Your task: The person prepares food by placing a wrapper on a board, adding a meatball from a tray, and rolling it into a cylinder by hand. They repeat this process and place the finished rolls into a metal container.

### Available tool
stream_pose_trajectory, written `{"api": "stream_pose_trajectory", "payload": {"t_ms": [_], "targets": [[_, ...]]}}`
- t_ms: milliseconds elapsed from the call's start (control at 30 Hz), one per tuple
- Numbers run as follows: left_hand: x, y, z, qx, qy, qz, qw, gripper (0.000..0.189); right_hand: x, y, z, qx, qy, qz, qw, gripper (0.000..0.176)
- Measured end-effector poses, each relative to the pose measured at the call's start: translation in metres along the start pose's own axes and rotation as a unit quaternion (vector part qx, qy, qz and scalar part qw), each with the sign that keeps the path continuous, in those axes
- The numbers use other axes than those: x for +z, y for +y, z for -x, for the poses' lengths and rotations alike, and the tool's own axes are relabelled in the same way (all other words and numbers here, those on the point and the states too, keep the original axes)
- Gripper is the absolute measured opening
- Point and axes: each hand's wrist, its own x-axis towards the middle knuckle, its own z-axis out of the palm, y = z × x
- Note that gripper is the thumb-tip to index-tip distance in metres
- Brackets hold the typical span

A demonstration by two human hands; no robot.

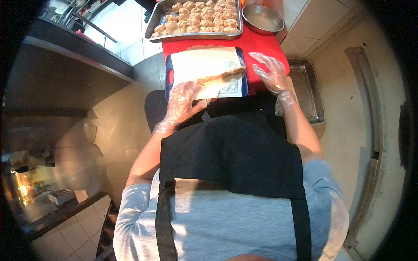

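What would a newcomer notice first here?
The red table stands out, with a white sheet and a strip of filling on the cutting board, the gloved left hand at its near edge and the right hand open beside it. Beyond it sits a tray crowded with browned pieces, beside a steel bowl.

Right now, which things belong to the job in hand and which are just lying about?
In hand: left hand, right hand, wrapper sheet, filling strip, cutting board, tray of rolled pieces.
Lying about: metal bowl, empty tray, both untouched.
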Motion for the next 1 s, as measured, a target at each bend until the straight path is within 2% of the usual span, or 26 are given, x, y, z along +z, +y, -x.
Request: {"api": "stream_pose_trajectory", "payload": {"t_ms": [33,67,133,167,200,267,367,467,500,567,600,733,767,833,867,900,1000], "targets": [[0.005,0.003,-0.004,0.004,0.001,0.011,1.000,0.042,0.001,0.008,0.013,0.021,0.018,0.000,1.000,0.040],[0.014,-0.003,-0.005,0.015,-0.006,0.024,1.000,0.036,0.003,0.015,0.026,0.042,0.038,0.001,0.998,0.039],[0.029,-0.009,-0.010,0.039,-0.017,0.052,0.998,0.024,0.001,0.003,0.038,0.012,0.059,0.046,0.997,0.042],[0.028,-0.005,-0.013,0.011,-0.041,0.009,0.999,0.013,0.001,-0.005,0.040,-0.006,0.068,0.062,0.996,0.043],[0.029,-0.005,-0.016,0.012,-0.019,0.032,0.999,0.013,0.003,-0.013,0.042,-0.024,0.076,0.076,0.994,0.044],[0.029,-0.007,-0.022,0.012,0.027,0.074,0.997,0.012,0.007,-0.038,0.035,-0.029,0.027,0.069,0.997,0.056],[0.018,0.001,-0.034,-0.014,0.082,0.052,0.995,0.012,0.047,-0.033,0.033,-0.095,0.013,0.034,0.995,0.059],[0.017,-0.010,-0.040,-0.017,0.125,0.040,0.991,0.012,0.079,-0.021,0.020,-0.085,-0.006,0.045,0.995,0.050],[0.017,-0.012,-0.042,-0.020,0.132,0.031,0.991,0.012,0.069,-0.039,0.005,-0.132,0.019,0.049,0.990,0.030],[0.016,-0.016,-0.047,-0.002,0.163,0.022,0.986,0.011,0.077,-0.035,-0.009,-0.098,-0.006,-0.048,0.994,0.020],[0.017,-0.020,-0.050,-0.022,0.153,0.037,0.987,0.012,0.081,-0.030,-0.017,-0.079,-0.020,-0.095,0.992,0.016],[0.036,-0.041,-0.061,-0.095,0.095,0.071,0.988,0.015,0.085,-0.021,-0.044,-0.046,-0.118,-0.004,0.992,0.017],[0.038,-0.050,-0.066,-0.111,0.067,0.060,0.990,0.016,0.083,-0.020,-0.052,-0.005,-0.151,-0.018,0.988,0.020],[0.040,-0.066,-0.075,-0.148,0.005,0.034,0.988,0.016,0.087,-0.015,-0.066,-0.061,-0.069,0.078,0.993,0.021],[0.042,-0.074,-0.080,-0.130,0.016,0.016,0.991,0.015,0.089,-0.012,-0.072,-0.089,-0.026,0.124,0.988,0.021],[0.040,-0.079,-0.085,-0.111,0.028,-0.003,0.993,0.015,0.092,-0.010,-0.077,-0.094,0.046,0.116,0.988,0.019],[0.036,-0.095,-0.094,-0.089,0.023,-0.058,0.994,0.017,0.111,-0.002,-0.077,-0.018,0.007,-0.132,0.991,0.017]]}}
